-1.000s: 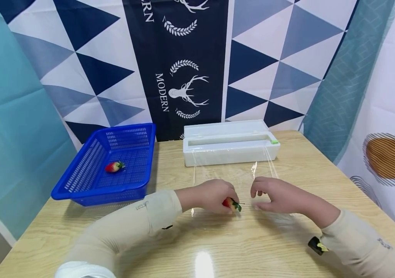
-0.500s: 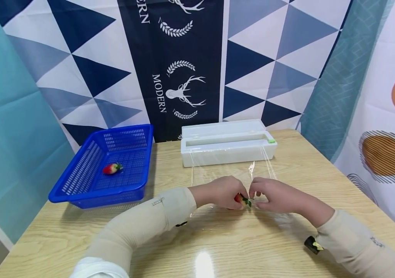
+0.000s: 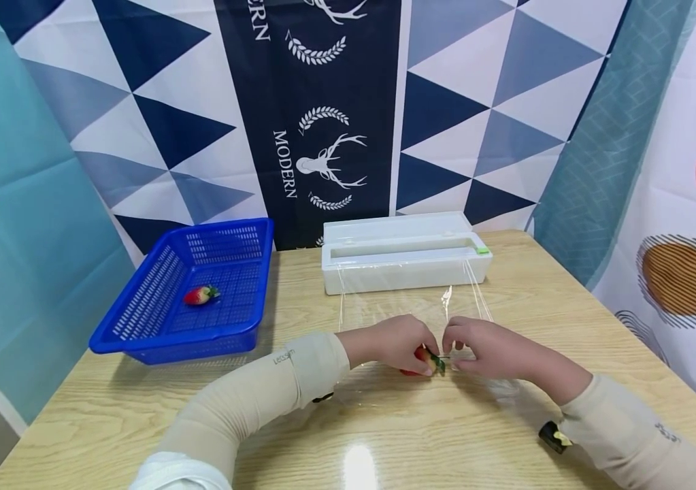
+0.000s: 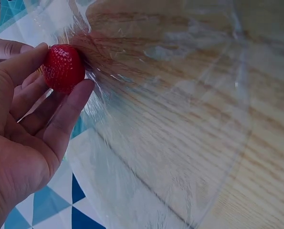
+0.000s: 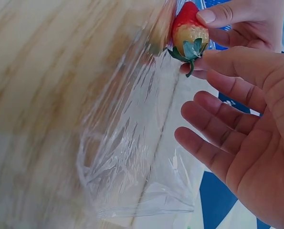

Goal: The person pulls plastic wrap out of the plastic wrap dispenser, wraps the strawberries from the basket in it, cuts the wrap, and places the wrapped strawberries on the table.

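Thumb and fingertips of the left hand pinch the strawberry, red tip toward the palm side, leaves poking out at three o'clock in the head view. And right there at three o'clock, the right hand, thumb and forefinger up at the leaves and thin stem, its other fingers spread and loosely bent; whether it actually pinches the stem, I can't tell! Underneath and around both hands, the clear film, creased and glinting; I can't say whether the berry touches it. Follow it to twelve o'clock and there's the white box, lid tipped back, film coming over its front wall, a green tab at its three o'clock end. Swing out between nine and ten: the blue basket, a second strawberry lying inside, leaves toward three, all on the wooden worktop.
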A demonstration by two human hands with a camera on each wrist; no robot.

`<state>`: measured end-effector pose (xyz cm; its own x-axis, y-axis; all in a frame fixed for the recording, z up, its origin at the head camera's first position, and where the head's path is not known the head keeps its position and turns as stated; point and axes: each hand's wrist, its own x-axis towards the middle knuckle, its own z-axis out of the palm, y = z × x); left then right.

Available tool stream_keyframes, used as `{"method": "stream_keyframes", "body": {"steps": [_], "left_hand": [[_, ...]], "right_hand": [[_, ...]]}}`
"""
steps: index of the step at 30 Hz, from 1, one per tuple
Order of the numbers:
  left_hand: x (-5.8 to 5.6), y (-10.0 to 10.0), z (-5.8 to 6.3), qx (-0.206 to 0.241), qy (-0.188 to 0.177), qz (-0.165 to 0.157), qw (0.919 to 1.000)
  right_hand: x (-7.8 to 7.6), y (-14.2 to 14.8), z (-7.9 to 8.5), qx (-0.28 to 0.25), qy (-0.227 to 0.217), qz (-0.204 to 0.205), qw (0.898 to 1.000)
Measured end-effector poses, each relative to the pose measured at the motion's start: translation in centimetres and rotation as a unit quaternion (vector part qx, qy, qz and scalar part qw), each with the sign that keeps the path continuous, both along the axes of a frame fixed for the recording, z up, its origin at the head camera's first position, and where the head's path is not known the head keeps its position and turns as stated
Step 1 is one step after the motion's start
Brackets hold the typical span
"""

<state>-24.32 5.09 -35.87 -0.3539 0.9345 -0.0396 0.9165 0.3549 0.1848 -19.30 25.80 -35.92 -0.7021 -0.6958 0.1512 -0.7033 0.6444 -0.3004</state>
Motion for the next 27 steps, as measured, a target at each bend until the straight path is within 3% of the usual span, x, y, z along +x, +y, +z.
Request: {"method": "stream_keyframes", "body": {"steps": [8, 11, 14, 18, 24, 27], "left_hand": [[0.1, -0.2, 0.0, -0.009, 0.001, 0.007, 0.9999], [0.1, -0.4, 0.1, -0.018, -0.008, 0.026, 0.9995], [0.3, -1.2, 0.4, -0.029, 0.001, 0.064, 0.9975], [1.3, -3.5, 0.8, -0.034, 0.016, 0.11, 0.9933], [3.4, -8.5, -0.1, -0.047, 0.02, 0.065, 0.9965], [4.2, -10.5, -0.7, -0.054, 0.025, 0.067, 0.996]], "right_hand": [[0.3, 0.2, 0.2, 0.003, 0.003, -0.003, 1.0], [0.4, 0.4, 0.4, 0.007, 0.001, -0.005, 1.0], [0.6, 0.7, 0.6, 0.008, 0.004, -0.001, 1.0], [1.1, 1.7, 0.6, 0.013, -0.005, 0.007, 1.0], [2.0, 4.3, -0.1, 0.01, -0.056, 0.023, 0.998], [2.2, 5.2, -0.8, 0.004, -0.079, 0.033, 0.996]]}}
